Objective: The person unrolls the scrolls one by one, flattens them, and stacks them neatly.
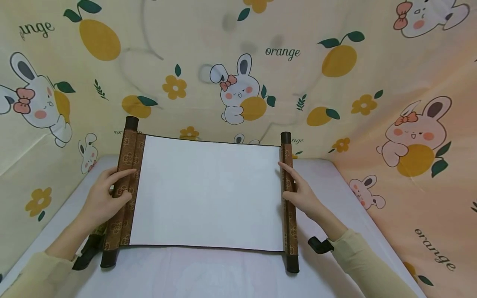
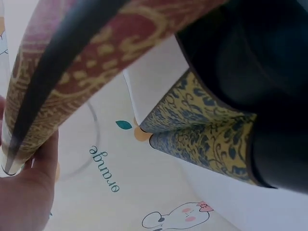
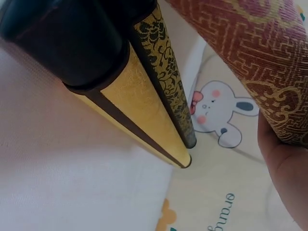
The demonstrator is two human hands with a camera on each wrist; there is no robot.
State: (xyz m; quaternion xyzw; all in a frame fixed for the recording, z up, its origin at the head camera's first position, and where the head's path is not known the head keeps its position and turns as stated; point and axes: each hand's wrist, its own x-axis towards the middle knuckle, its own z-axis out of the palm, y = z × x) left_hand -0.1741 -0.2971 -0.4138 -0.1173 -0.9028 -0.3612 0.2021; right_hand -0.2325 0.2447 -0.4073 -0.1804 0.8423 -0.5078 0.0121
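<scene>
A hanging scroll with blank white paper (image 1: 210, 194) is spread between two brown patterned rolls with black end knobs. My left hand (image 1: 104, 194) grips the left roll (image 1: 116, 225), its thumb and forefinger lying across the brown cloth. My right hand (image 1: 304, 193) holds the narrower right roll (image 1: 291, 231), fingers partly hidden behind it. The scroll appears raised and tilted toward me. In the left wrist view, a blue-and-yellow patterned scroll (image 2: 202, 149) with black knobs lies beside the held one. The right wrist view shows a yellow scroll (image 3: 144, 106) next to a dark gold-patterned scroll (image 3: 166, 72).
A white-covered table (image 1: 201, 273) extends beneath the scroll. Behind and at both sides hangs a cream cloth (image 1: 223, 25) printed with rabbits and oranges. A green-patterned piece with a black end (image 1: 91, 248) shows beside my left forearm. A black object (image 1: 320, 245) sits at my right cuff.
</scene>
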